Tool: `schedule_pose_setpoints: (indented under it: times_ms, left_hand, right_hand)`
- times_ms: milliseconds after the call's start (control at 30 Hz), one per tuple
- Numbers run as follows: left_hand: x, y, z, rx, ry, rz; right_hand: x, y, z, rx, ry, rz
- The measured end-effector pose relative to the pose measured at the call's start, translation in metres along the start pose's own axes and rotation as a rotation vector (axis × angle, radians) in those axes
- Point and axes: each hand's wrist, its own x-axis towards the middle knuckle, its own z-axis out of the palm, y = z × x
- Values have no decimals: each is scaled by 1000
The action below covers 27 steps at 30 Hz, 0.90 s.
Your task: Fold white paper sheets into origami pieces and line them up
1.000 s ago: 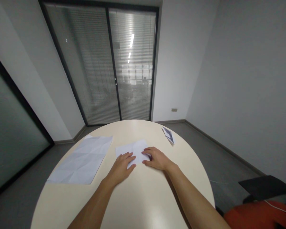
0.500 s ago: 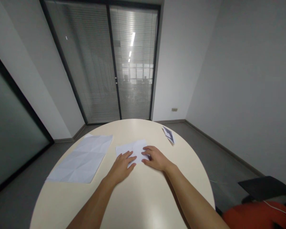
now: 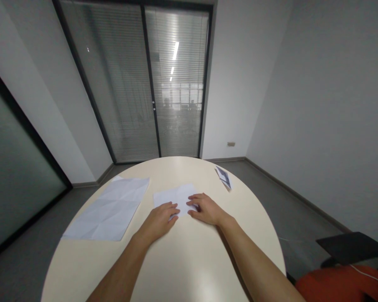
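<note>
A small white sheet of paper (image 3: 174, 194) lies flat on the round cream table (image 3: 182, 260), in front of me. My left hand (image 3: 160, 219) rests on its near left part, palm down, with the fingers stretched out. On the right edge of the same paper lies my right hand (image 3: 206, 208), its fingers apart and slightly bent. Both hands hide parts of the paper's near and right edges. Neither hand grips anything that I can see.
On the left of the table lies a larger creased white sheet (image 3: 113, 209). A folded paper piece (image 3: 223, 178) sits near the far right edge. An orange chair seat (image 3: 337, 285) stands at lower right, and a glass door (image 3: 176, 126) with blinds stands beyond the table.
My left hand has drawn slightly back toward me, its fingers now closer together. The right hand and the papers have hardly moved.
</note>
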Motion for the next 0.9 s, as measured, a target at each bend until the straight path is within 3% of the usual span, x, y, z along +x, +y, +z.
schedule_pose_setpoints:
  times_ms: [200, 600, 900]
  left_hand:
    - [1, -3, 2, -21, 22, 21]
    - [0, 2, 4, -45, 65, 12]
    - [3, -4, 12, -59, 91, -74]
  right_hand:
    - [1, -3, 1, 19, 13, -58]
    - [-4, -2, -1, 81, -5, -38]
    - [-2, -5, -3, 92, -19, -27]
